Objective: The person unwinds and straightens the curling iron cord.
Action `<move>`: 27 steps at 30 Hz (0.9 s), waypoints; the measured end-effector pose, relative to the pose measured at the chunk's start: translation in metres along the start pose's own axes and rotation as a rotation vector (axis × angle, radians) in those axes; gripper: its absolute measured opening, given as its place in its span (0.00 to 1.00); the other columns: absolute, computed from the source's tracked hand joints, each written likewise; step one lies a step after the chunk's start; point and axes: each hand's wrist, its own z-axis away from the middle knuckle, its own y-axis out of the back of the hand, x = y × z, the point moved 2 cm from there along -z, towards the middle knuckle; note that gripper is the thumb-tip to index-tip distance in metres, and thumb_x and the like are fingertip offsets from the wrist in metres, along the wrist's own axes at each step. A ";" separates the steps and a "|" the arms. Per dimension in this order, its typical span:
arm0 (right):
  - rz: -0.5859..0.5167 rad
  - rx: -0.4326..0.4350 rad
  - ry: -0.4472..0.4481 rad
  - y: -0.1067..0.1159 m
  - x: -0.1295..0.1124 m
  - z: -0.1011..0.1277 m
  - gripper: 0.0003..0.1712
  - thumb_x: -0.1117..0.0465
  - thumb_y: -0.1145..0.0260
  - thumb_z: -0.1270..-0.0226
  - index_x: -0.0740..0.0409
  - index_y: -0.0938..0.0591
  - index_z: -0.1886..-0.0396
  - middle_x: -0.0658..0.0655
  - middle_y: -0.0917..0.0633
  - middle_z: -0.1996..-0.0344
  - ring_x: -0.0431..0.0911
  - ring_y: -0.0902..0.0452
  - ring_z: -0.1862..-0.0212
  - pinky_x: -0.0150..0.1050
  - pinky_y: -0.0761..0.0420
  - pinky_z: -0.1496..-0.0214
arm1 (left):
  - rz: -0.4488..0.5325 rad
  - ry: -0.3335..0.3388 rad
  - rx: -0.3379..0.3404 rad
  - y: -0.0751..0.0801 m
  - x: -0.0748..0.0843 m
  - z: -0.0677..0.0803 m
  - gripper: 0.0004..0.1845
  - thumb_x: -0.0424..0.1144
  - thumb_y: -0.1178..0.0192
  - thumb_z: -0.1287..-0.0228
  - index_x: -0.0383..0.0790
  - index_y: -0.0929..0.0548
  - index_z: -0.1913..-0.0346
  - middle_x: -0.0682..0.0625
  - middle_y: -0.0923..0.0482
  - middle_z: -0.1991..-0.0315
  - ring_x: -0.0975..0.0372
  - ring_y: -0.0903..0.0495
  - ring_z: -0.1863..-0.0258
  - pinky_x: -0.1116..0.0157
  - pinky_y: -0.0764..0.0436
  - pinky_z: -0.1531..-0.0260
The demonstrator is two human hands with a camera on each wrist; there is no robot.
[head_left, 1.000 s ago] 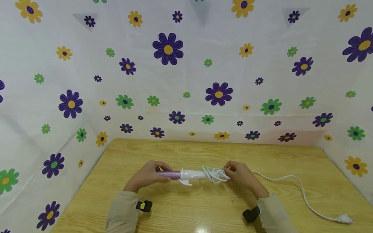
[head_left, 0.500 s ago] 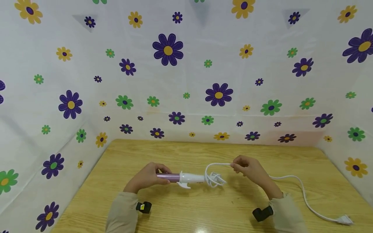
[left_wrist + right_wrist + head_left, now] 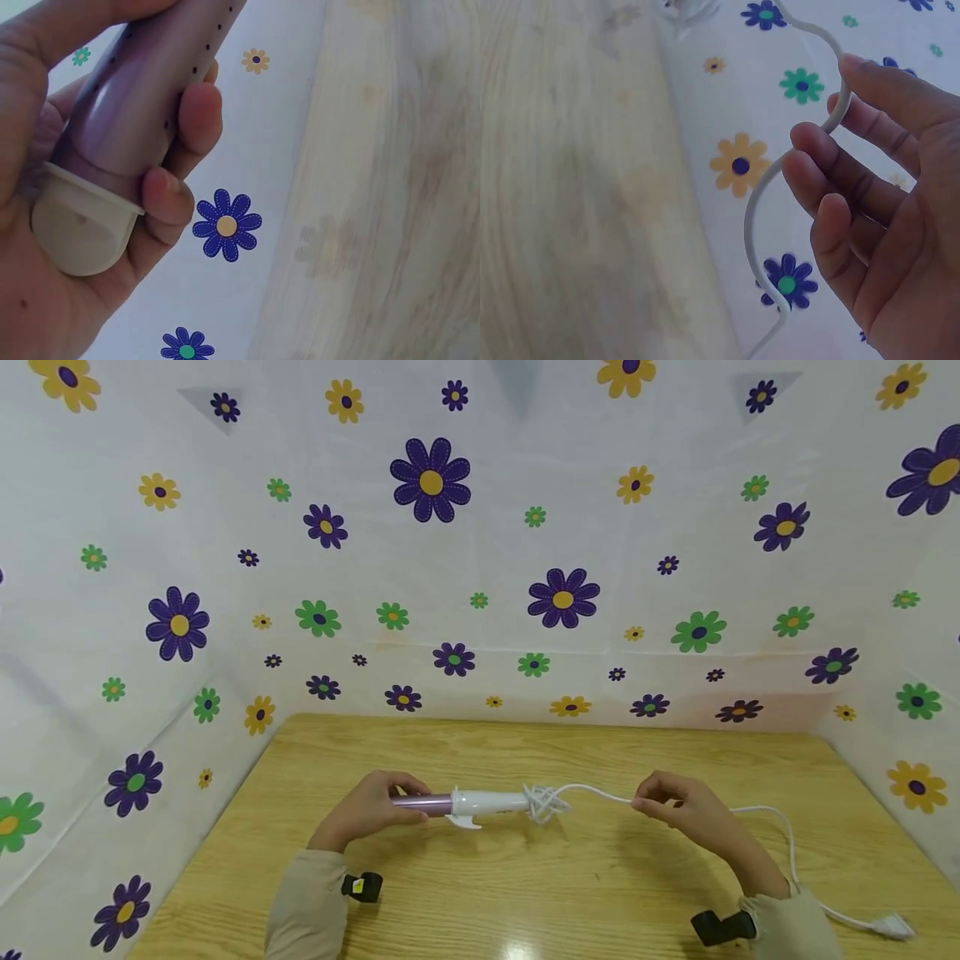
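A curling iron with a purple barrel and white handle (image 3: 491,802) lies level between the hands in the head view. My left hand (image 3: 369,812) grips its purple barrel (image 3: 142,97); the left wrist view shows the fingers curled round it and the white end cap (image 3: 82,229) against the palm. White cord (image 3: 546,804) is looped in a tangle at the handle's end. From there a single strand runs right to my right hand (image 3: 693,810), which pinches the cord (image 3: 754,217) between thumb and fingertips.
Past the right hand the cord trails over the wooden table (image 3: 480,893) to a white plug (image 3: 892,927) near the right edge. A white flowered cloth (image 3: 480,543) walls the back and both sides. Black wrist cameras (image 3: 722,928) sit on both wrists.
My right hand has moved right from beside the bundle, drawing out a strand of cord. The looped bundle has become smaller. The left hand keeps its grip, shifting slightly left.
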 end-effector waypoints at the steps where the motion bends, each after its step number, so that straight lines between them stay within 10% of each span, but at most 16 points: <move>1: 0.005 -0.003 -0.004 0.000 0.003 0.001 0.04 0.57 0.37 0.32 0.52 0.18 0.64 0.52 0.17 0.70 0.40 0.25 0.69 0.34 0.27 0.71 | 0.004 0.003 0.008 0.001 0.000 0.000 0.18 0.43 0.27 0.49 0.42 0.15 0.55 0.46 0.18 0.58 0.58 0.24 0.63 0.62 0.24 0.61; 14: 0.104 -0.114 -0.105 -0.013 0.042 0.003 0.08 0.53 0.35 0.34 0.53 0.19 0.66 0.49 0.19 0.69 0.33 0.28 0.69 0.31 0.26 0.67 | 0.021 0.017 0.024 0.005 -0.001 0.002 0.18 0.42 0.27 0.49 0.41 0.15 0.55 0.45 0.18 0.58 0.58 0.24 0.64 0.62 0.24 0.62; 27: 0.054 -0.120 -0.119 -0.015 0.008 -0.013 0.18 0.55 0.36 0.33 0.63 0.22 0.49 0.54 0.20 0.66 0.40 0.26 0.71 0.32 0.26 0.70 | 0.012 0.010 0.018 0.003 -0.001 0.001 0.19 0.43 0.27 0.50 0.41 0.15 0.54 0.46 0.19 0.58 0.57 0.24 0.64 0.62 0.24 0.63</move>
